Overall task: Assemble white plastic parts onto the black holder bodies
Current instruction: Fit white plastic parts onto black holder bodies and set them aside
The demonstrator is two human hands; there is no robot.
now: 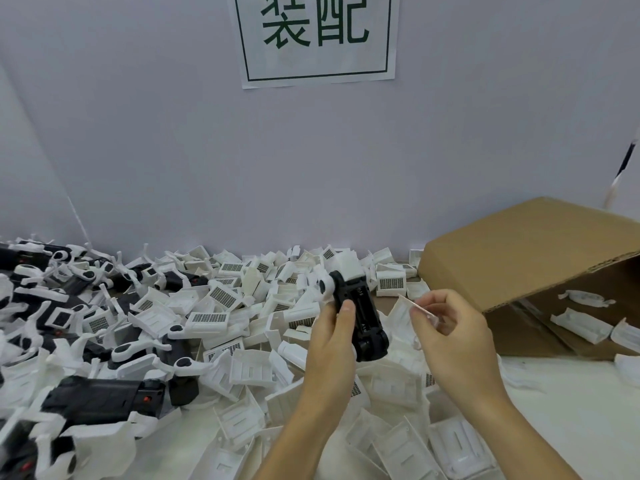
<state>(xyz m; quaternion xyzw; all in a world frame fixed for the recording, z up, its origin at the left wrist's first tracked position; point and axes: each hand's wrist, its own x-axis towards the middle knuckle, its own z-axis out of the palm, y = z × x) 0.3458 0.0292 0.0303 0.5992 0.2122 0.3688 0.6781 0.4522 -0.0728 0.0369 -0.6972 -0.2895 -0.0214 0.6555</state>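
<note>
My left hand (pixel 333 336) grips a black holder body (pixel 362 317) and holds it upright over the pile, thumb on its front face. A white piece (pixel 325 284) sits at the holder's upper end. My right hand (pixel 450 327) is just to the right of the holder and pinches a thin clear plastic part (pixel 420 308) between thumb and fingers. The part is apart from the holder. Loose white plastic parts (pixel 249 368) cover the table under both hands.
Finished black-and-white holders (pixel 93 400) lie heaped at the left. An open cardboard box (pixel 512 258) lies on its side at the right with white parts (pixel 576 323) inside. A wall with a printed sign (pixel 317 36) closes the back.
</note>
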